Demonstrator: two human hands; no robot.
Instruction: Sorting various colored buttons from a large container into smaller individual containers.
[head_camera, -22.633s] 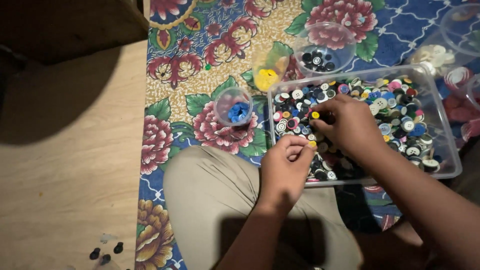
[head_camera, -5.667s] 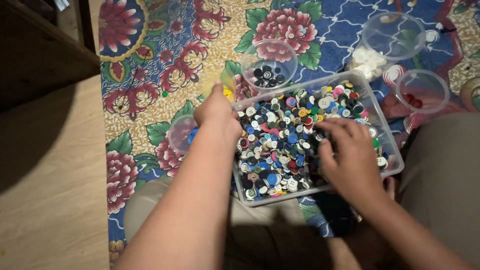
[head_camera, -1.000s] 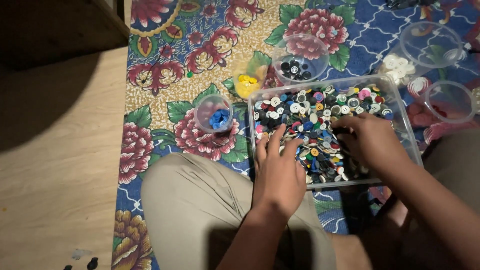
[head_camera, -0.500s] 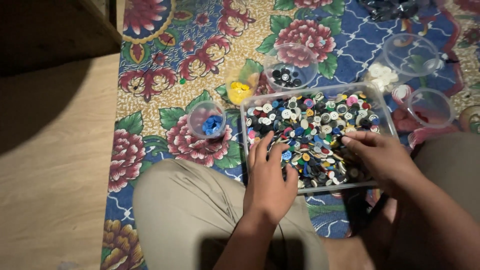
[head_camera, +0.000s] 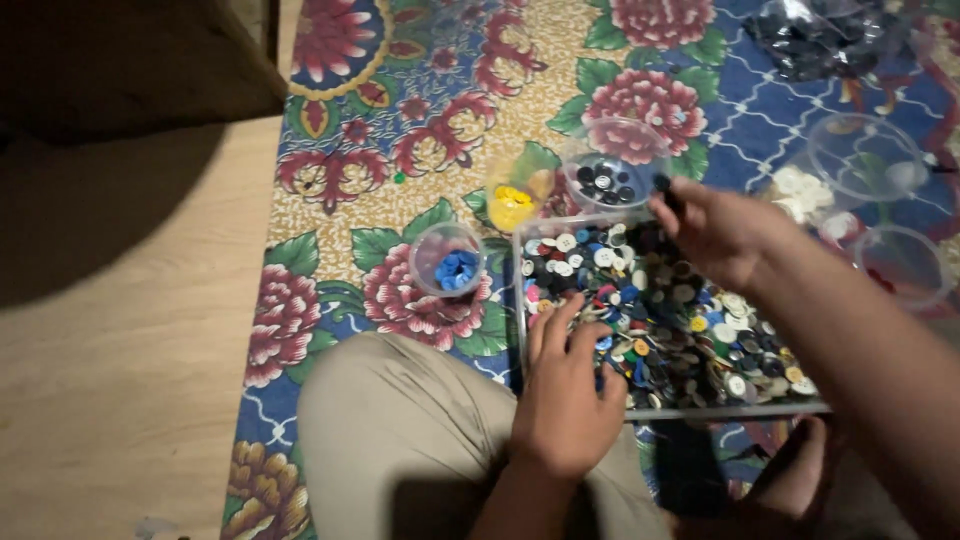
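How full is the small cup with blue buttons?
Nearly empty: the clear blue-button cup stands upright on the floral mat, with only a shallow layer of blue buttons covering its bottom.

Floral rug (head_camera: 420, 150), pale wooden floor (head_camera: 110, 400), dark furniture (head_camera: 120, 60), dim light

Two hands are in view, the left hand (head_camera: 568, 400) and the right hand (head_camera: 722, 232). One clear tray (head_camera: 522, 300) holds buttons too many to count. Three small cups hold blue (head_camera: 447, 262), yellow (head_camera: 513, 200) and black (head_camera: 612, 172) buttons.
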